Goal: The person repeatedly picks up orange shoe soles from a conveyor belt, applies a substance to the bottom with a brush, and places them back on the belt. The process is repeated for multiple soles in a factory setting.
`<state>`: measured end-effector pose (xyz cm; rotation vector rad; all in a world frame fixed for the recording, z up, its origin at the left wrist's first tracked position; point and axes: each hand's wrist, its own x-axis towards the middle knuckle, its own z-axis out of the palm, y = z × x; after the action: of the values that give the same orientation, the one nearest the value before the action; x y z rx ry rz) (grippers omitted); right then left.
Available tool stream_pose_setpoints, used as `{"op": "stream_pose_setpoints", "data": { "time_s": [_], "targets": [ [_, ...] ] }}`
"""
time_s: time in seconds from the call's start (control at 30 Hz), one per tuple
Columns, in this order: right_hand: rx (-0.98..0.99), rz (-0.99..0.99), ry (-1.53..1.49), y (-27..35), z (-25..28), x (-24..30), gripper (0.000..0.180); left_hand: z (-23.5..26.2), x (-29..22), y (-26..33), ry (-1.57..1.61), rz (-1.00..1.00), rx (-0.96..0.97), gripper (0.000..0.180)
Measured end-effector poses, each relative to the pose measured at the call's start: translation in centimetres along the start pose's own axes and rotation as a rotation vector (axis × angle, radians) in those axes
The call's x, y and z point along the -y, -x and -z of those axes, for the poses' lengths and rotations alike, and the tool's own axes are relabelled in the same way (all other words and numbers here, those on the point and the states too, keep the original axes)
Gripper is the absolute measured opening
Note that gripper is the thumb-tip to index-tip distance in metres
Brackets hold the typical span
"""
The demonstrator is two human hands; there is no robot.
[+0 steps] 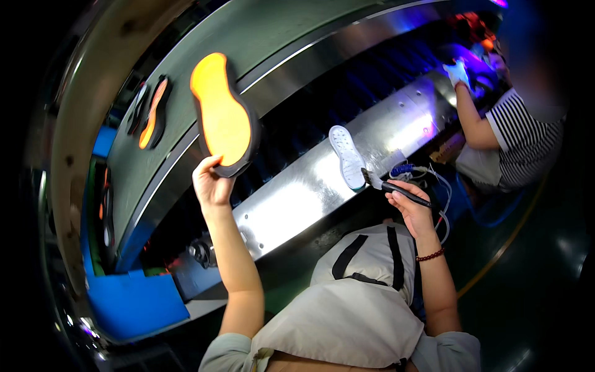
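Note:
My left hand (212,183) grips the heel end of a shoe sole (223,118) with a bright orange face and a dark rim, held up in front of the conveyor belt's edge. Between the fingers of my right hand (410,201) is a brush (406,193) with a black handle. Its dark bristles are at the near end of a white shoe sole (347,157), touching or just beside it. That white sole, dotted with small marks, lies on the shiny metal ledge (291,214).
The green conveyor belt (266,31) carries more orange and dark soles (155,111) at the left. A blue box (136,304) stands lower left. At the right, a person in a striped shirt (527,136) works with a gloved hand (457,73) under violet light. White cables (443,186) hang near my right hand.

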<state>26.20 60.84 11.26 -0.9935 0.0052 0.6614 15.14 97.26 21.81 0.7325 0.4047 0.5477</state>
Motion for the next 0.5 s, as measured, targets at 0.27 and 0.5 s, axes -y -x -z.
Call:
{"op": "stream_pose_setpoints", "data": {
  "time_s": [0.27, 0.5],
  "targets": [
    [0.07, 0.05, -0.04, -1.1, -1.9, 1.7, 0.02, 5.6, 5.7, 8.0, 0.137, 0.085, 0.185, 0.054],
    [0.339, 0.134, -0.048, -2.0, -2.9, 6.3, 0.02, 0.2, 11.9, 9.2, 0.231, 0.135, 0.424, 0.06]
  ]
}}
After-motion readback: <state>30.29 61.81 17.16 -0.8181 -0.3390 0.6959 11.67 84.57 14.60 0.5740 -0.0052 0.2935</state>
